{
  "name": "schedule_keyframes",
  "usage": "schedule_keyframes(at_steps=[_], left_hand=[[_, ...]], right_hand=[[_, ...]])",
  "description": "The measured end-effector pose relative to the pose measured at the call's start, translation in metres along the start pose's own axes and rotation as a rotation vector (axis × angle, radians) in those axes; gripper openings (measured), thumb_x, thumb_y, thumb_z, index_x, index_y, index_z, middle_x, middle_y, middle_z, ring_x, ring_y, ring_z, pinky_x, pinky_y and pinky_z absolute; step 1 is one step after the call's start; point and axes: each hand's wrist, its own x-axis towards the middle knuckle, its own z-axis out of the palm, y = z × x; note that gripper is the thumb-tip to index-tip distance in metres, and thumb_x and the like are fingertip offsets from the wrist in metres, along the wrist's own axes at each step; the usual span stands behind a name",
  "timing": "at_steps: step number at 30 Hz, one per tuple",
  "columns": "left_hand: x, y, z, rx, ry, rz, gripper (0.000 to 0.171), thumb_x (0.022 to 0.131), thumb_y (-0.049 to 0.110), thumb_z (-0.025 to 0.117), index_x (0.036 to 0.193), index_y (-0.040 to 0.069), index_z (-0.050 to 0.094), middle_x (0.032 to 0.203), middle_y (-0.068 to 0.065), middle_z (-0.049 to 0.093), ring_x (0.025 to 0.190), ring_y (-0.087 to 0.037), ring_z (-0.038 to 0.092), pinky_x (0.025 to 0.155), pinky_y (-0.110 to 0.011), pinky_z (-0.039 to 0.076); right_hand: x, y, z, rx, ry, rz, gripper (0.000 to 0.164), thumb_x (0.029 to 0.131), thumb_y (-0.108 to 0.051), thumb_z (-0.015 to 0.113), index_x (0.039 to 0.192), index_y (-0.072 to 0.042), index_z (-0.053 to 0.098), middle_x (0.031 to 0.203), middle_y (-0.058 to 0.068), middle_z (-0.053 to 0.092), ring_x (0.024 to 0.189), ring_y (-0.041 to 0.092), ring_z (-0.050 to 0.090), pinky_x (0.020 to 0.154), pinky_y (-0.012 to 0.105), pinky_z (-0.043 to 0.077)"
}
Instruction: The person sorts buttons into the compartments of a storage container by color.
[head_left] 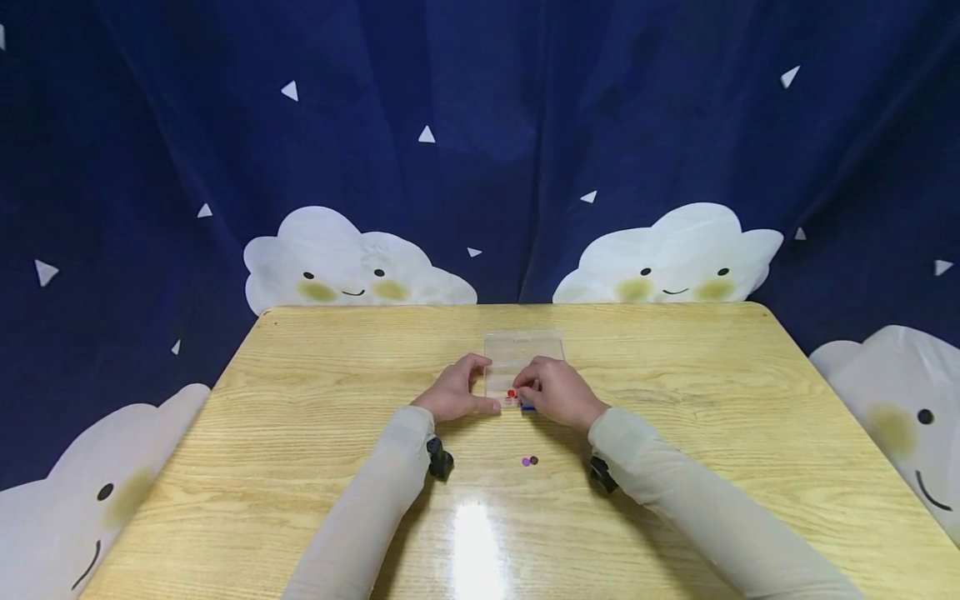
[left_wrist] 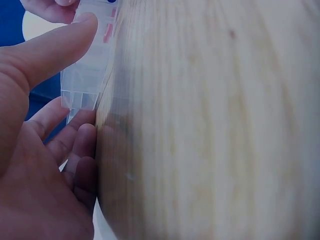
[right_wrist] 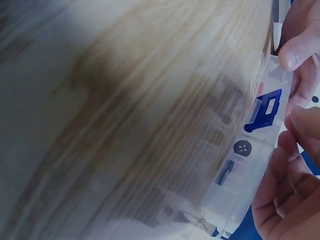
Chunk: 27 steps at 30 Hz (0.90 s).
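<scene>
A clear plastic compartment box (head_left: 522, 350) stands on the table between both hands. My left hand (head_left: 457, 392) holds it at its left end; in the left wrist view the thumb (left_wrist: 75, 42) lies along the front and the other fingers bend around the end. My right hand (head_left: 558, 392) is over the right part of the box, fingers curled and fingertips close together. Whether they pinch something is hidden. Red pieces (head_left: 512, 393) lie by those fingertips. Through the wall, the right wrist view shows a blue frame-shaped piece (right_wrist: 267, 110) and a dark button with holes (right_wrist: 243, 148).
A purple button (head_left: 526, 462) and a dark brown button (head_left: 534, 460) lie on the wooden table (head_left: 337, 367), nearer to me than the box. Behind the table hangs a dark blue curtain (head_left: 480, 167) with clouds and white triangles.
</scene>
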Motion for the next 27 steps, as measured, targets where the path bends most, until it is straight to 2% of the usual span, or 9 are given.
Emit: schedule_keyframes(at_steps=[7,14,21,27], left_hand=[[0.002,-0.001,0.001,0.014,0.009,-0.004,0.078,0.081,0.03,0.083,0.146,0.019,0.041,0.145,-0.01,0.047,0.126,-0.028,0.046,0.108,-0.045,0.04],[0.001,0.001,0.0,0.009,0.013,-0.005,0.078,0.081,0.029,0.083,0.146,0.018,0.042,0.145,-0.01,0.048,0.126,-0.028,0.046,0.109,-0.045,0.04],[0.0,0.002,0.0,0.003,0.007,-0.009,0.079,0.081,0.029,0.083,0.147,0.018,0.041,0.146,-0.01,0.047,0.129,-0.029,0.046,0.11,-0.046,0.039],[0.0,0.004,0.001,0.005,0.008,-0.009,0.078,0.081,0.027,0.083,0.146,0.017,0.042,0.145,-0.011,0.047,0.126,-0.029,0.046,0.109,-0.046,0.04]], right_hand=[[-0.006,-0.001,-0.008,-0.043,0.054,-0.009,0.012,0.09,-0.012,0.067,0.096,-0.011,0.078,0.092,0.001,0.069,0.08,0.011,0.06,0.075,0.029,0.052],[-0.016,-0.004,-0.017,-0.017,0.13,-0.05,0.012,0.09,-0.011,0.067,0.094,-0.011,0.077,0.097,0.002,0.067,0.089,0.017,0.06,0.079,0.035,0.051],[-0.028,-0.011,-0.02,0.006,0.112,-0.069,0.01,0.092,-0.013,0.066,0.095,-0.013,0.075,0.104,0.0,0.064,0.092,0.017,0.061,0.08,0.034,0.051],[-0.036,-0.016,-0.023,0.001,0.08,-0.104,0.009,0.093,-0.014,0.066,0.095,-0.013,0.075,0.105,-0.001,0.064,0.088,0.016,0.062,0.077,0.03,0.052]])
